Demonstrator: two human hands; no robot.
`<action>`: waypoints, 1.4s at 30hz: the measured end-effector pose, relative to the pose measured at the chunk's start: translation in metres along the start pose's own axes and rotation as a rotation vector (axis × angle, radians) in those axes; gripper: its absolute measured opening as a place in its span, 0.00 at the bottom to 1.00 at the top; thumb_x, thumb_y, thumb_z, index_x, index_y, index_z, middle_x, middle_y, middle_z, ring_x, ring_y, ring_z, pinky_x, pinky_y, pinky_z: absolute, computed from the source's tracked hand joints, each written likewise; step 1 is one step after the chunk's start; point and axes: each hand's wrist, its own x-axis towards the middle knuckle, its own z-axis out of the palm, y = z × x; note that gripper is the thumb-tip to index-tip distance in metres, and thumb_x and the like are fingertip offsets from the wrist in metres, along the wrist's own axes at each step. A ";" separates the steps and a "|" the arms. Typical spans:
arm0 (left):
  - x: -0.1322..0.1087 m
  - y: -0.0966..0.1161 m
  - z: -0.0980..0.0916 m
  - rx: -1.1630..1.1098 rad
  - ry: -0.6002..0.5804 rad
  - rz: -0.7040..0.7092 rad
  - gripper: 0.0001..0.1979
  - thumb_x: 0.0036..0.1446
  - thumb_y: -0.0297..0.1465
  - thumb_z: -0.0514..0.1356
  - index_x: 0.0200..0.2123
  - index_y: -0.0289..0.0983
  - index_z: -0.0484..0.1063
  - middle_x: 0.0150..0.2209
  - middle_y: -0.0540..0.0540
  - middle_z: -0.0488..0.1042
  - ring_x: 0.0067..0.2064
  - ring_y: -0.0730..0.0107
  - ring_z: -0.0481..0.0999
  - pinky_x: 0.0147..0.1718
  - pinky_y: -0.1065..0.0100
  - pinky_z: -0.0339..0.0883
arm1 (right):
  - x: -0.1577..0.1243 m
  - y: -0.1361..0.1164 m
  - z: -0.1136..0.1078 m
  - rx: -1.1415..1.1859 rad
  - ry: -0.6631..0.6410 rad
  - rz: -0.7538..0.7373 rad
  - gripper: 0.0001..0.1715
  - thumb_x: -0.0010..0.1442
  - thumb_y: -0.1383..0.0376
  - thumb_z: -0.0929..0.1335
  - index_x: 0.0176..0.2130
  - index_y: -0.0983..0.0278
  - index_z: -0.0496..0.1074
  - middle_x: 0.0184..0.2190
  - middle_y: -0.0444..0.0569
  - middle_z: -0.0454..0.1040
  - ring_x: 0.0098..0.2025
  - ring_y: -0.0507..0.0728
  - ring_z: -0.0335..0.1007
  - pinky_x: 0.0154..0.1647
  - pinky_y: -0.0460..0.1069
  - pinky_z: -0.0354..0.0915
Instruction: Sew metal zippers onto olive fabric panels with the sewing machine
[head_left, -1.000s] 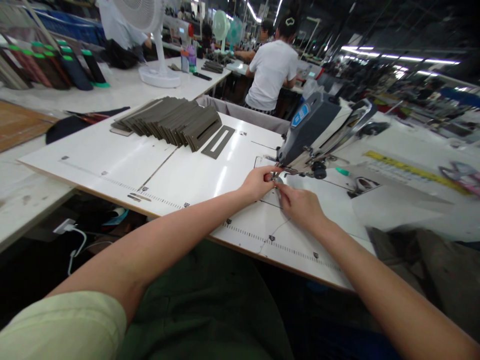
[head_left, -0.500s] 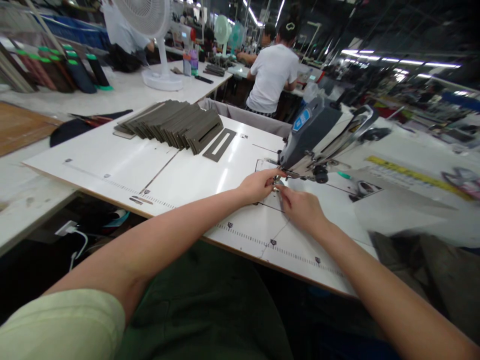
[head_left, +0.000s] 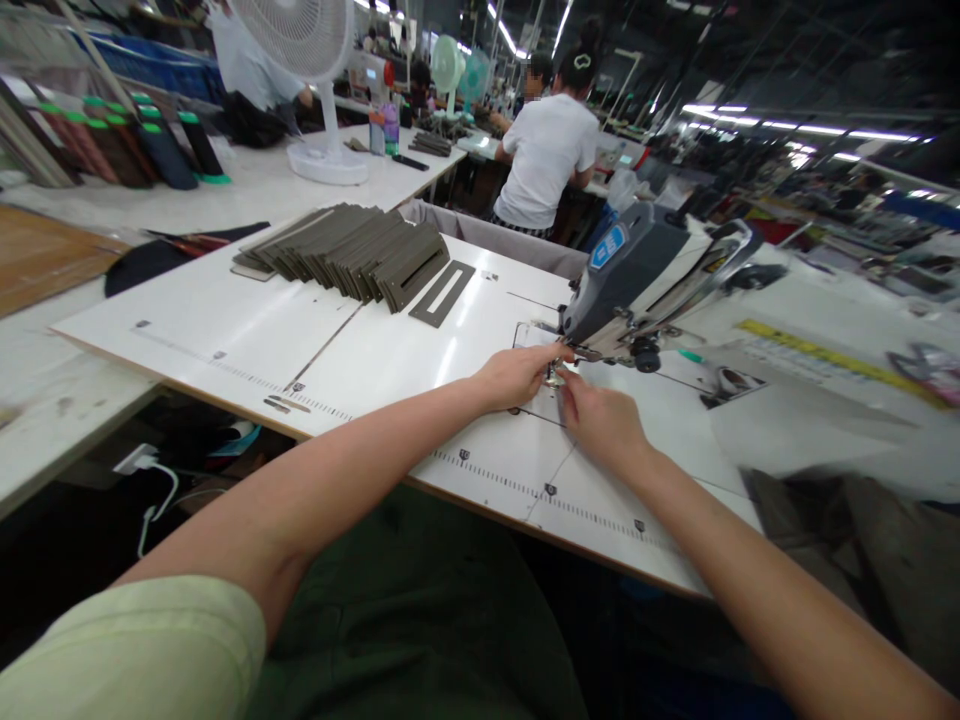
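Two bare hands, the left hand (head_left: 514, 376) and the right hand (head_left: 601, 425), pinch narrowly, fingers closed on a small shiny metal piece (head_left: 554, 377) just below the head of a grey-and-white industrial sewing machine (head_left: 630, 285).

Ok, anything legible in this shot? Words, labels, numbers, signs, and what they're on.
Nothing reads for certain.
Blue label on the sewing machine head: white lettering, too small to read.
Yellow strip at right: printed marks, too blurred to read.
Tick scale on the white work board: no legible numbers.
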 end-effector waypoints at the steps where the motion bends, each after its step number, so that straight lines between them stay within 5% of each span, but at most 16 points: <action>1: 0.000 0.000 0.000 0.003 -0.004 0.005 0.21 0.53 0.20 0.49 0.50 0.40 0.60 0.48 0.48 0.70 0.45 0.67 0.71 0.43 0.68 0.62 | 0.000 -0.002 -0.001 -0.005 -0.001 0.009 0.22 0.63 0.65 0.54 0.54 0.68 0.61 0.28 0.55 0.75 0.29 0.60 0.71 0.24 0.48 0.53; 18: -0.004 0.002 -0.010 -0.150 0.036 0.009 0.18 0.45 0.18 0.53 0.40 0.37 0.67 0.34 0.50 0.70 0.33 0.71 0.68 0.35 0.71 0.60 | 0.001 -0.023 -0.006 0.126 0.067 0.137 0.18 0.61 0.65 0.56 0.47 0.65 0.67 0.30 0.52 0.75 0.31 0.59 0.71 0.26 0.48 0.54; 30: 0.017 0.020 0.017 -0.538 0.378 -0.491 0.07 0.48 0.31 0.61 0.30 0.33 0.74 0.16 0.57 0.54 0.19 0.78 0.57 0.20 0.74 0.53 | -0.017 -0.015 -0.004 0.334 0.076 0.177 0.17 0.59 0.64 0.59 0.46 0.64 0.68 0.28 0.48 0.75 0.30 0.57 0.70 0.27 0.47 0.53; 42: 0.028 0.023 0.024 -0.794 0.390 -0.578 0.05 0.45 0.27 0.65 0.26 0.31 0.74 0.21 0.51 0.69 0.22 0.77 0.67 0.24 0.74 0.63 | -0.017 -0.010 -0.003 0.493 0.066 0.137 0.17 0.58 0.63 0.60 0.46 0.64 0.68 0.24 0.45 0.72 0.26 0.55 0.67 0.27 0.47 0.54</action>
